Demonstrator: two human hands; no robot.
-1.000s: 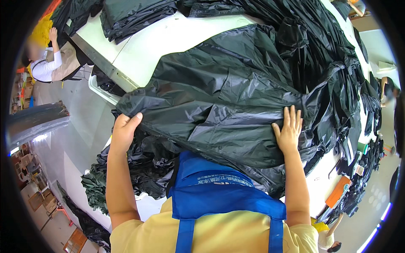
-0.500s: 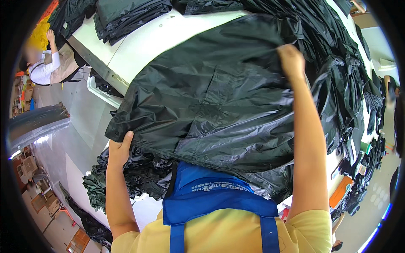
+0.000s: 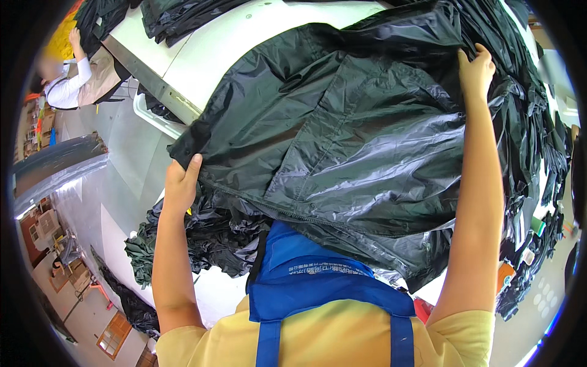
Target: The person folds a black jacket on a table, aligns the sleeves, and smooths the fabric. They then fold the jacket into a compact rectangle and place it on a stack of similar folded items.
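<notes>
A shiny black jacket [image 3: 367, 134] is spread across in front of me, with a zip [image 3: 342, 226] along its near edge. At its left corner my left hand [image 3: 184, 180] is closed on the cloth, thumb on top. My right hand [image 3: 477, 72] is at the far right edge, fingers curled around the fabric there; part of its grip is hidden by the cloth. Both arms are stretched forward. The jacket covers much of the white table [image 3: 232, 43].
Black garments [image 3: 526, 116] lie heaped on the right, and a folded pile [image 3: 177, 21] lies at the back. A crumpled dark heap [image 3: 214, 235] sits under my left forearm. A white bin [image 3: 156, 116] stands beside the table's left edge. Another person [image 3: 79, 79] is at the far left.
My right hand has moved right and farther away, and my left hand slightly up and right. The jacket has shifted with them and lies more spread out.
</notes>
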